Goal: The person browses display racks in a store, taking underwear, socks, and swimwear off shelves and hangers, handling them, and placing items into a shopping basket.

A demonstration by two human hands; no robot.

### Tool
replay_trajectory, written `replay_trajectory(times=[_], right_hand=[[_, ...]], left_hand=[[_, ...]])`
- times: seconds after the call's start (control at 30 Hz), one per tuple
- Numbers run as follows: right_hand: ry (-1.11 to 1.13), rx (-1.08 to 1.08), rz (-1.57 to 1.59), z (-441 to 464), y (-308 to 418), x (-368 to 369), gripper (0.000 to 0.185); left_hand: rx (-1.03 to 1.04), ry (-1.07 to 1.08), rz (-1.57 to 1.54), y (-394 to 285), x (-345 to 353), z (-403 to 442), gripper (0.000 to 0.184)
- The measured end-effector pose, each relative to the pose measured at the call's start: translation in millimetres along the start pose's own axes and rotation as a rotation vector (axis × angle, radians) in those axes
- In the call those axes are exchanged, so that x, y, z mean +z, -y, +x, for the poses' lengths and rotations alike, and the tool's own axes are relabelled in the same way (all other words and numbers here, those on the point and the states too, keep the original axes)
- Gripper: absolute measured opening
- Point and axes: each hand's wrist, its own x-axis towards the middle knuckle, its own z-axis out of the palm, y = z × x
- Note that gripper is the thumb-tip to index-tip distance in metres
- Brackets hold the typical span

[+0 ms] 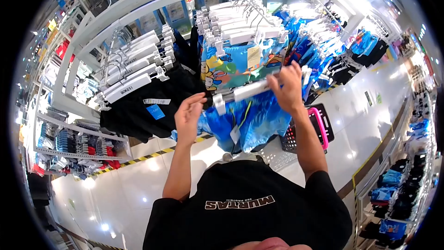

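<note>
Blue shorts (259, 118) with a green drawstring and a tag hang from a white clip hanger (252, 90) in front of my body. My right hand (287, 87) is closed on the hanger's right part. Left of the hanger, my left hand (188, 113) is raised with its fingers bent; they are near the hanger's left clip, and what they hold, if anything, is too small to tell. Behind the hanger, cartoon-print shorts (222, 67) hang on the rack. Black garments (148, 106) on white hangers hang to the left.
A white rack frame (92, 14) runs across the back. More blue clothing (319, 51) hangs at right. A dark basket with a pink handle (319, 127) stands on the floor beside my right forearm. Shelves (78, 153) with folded goods are at lower left, another clothing display at far right.
</note>
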Motion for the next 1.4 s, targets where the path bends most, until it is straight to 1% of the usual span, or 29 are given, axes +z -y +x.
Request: replay_trajectory(times=[0.03, 0.13, 0.17, 0.23, 0.27, 0.33, 0.37, 0.4, 0.47, 0.5, 0.53, 0.6, 0.67, 0.73, 0.8, 0.83, 0.87, 0.93, 1.0, 1.07, 1.1, 1.13, 1.17, 1.2, 1.27, 1.3, 1.33, 1.37, 1.4], right_hand=[[-0.045, 0.028, -0.006, 15, -2, -3, 0.02], [-0.165, 0.037, 0.039, 55, -7, -5, 0.023], [-0.154, 0.052, 0.058, 64, -12, -1, 0.024], [-0.142, 0.081, 0.088, 76, -19, 14, 0.03], [-0.085, 0.11, 0.079, 79, -19, 19, 0.031], [0.001, 0.141, 0.095, 80, -22, 37, 0.03], [0.006, 0.135, 0.086, 78, -22, 45, 0.03], [-0.092, 0.069, 0.086, 75, -27, 58, 0.03], [-0.111, 0.09, 0.03, 76, -33, 68, 0.028], [-0.147, 0.058, 0.026, 74, -30, 65, 0.023], [-0.184, 0.028, 0.02, 74, -26, 61, 0.019], [-0.331, 0.017, 0.1, 67, -20, 56, 0.022], [-0.384, 0.029, 0.124, 53, -12, 40, 0.023], [-0.385, 0.071, 0.113, 25, -7, 23, 0.021], [-0.375, 0.115, 0.049, -13, -12, 5, 0.021], [-0.356, 0.209, 0.023, -37, -19, -3, 0.021], [-0.337, 0.302, 0.0, -63, -30, -13, 0.02], [-0.26, 0.511, -0.128, -120, -55, -37, 0.025], [-0.199, 0.664, -0.35, -180, -85, -59, 0.041], [-0.112, 0.782, -0.467, -234, -105, -79, 0.052], [-0.07, 0.913, -0.413, -257, -111, -84, 0.056], [-0.041, 0.944, -0.406, -289, -130, -78, 0.053], [-0.013, 1.104, -0.267, -306, -139, -72, 0.048], [0.014, 1.264, -0.119, -327, -146, -63, 0.043], [0.129, 1.391, -0.104, -393, -169, -19, 0.033], [0.235, 1.33, -0.172, -382, -145, -22, 0.031], [0.158, 1.258, -0.106, -377, -136, -19, 0.028], [0.065, 1.265, -0.042, -358, -129, -23, 0.024], [-0.011, 1.283, 0.033, -338, -113, -34, 0.023]], left_hand=[[-0.015, -0.08, 0.024, 3, -3, -1, 0.025], [-0.038, -0.173, -0.032, 31, -5, -15, 0.025], [-0.031, -0.206, 0.034, 39, -3, -23, 0.026], [-0.099, -0.182, 0.051, 58, -2, -36, 0.027], [-0.115, -0.158, 0.076, 67, -3, -44, 0.028], [-0.163, -0.135, 0.076, 76, 1, -56, 0.029], [-0.188, -0.122, 0.073, 80, 2, -60, 0.029], [-0.189, -0.117, 0.088, 82, 1, -64, 0.029], [-0.206, -0.079, 0.111, 88, 2, -71, 0.029], [-0.236, -0.075, 0.084, 93, 1, -74, 0.029], [-0.208, -0.071, 0.096, 94, 3, -75, 0.028], [-0.268, -0.037, 0.075, 93, 10, -78, 0.025], [-0.287, 0.074, 0.145, 103, 11, -79, 0.022], [-0.289, 0.181, 0.079, 112, 21, -81, 0.017], [-0.351, 0.336, 0.191, 117, 33, -79, 0.017], [-0.399, 0.397, 0.222, 108, 44, -76, 0.018], [-0.384, 0.488, 0.283, 110, 52, -74, 0.022], [-0.295, 0.601, 0.298, 111, 71, -70, 0.023], [-0.34, 0.702, 0.304, 112, 92, -63, 0.028], [-0.314, 0.815, 0.344, 121, 117, -58, 0.032], [-0.286, 0.88, 0.353, 124, 134, -55, 0.033], [-0.257, 0.947, 0.361, 127, 152, -51, 0.034], [-0.209, 1.01, 0.372, 130, 174, -49, 0.035], [-0.107, 1.065, 0.425, 132, 196, -46, 0.035], [0.0, 1.203, 0.479, 133, 242, -37, 0.037], [0.069, 1.231, 0.495, 138, 256, -37, 0.038], [0.153, 1.251, 0.509, 146, 273, -33, 0.039], [0.246, 1.259, 0.518, 155, 298, -24, 0.04], [0.296, 1.219, 0.516, 156, 316, -22, 0.041]])
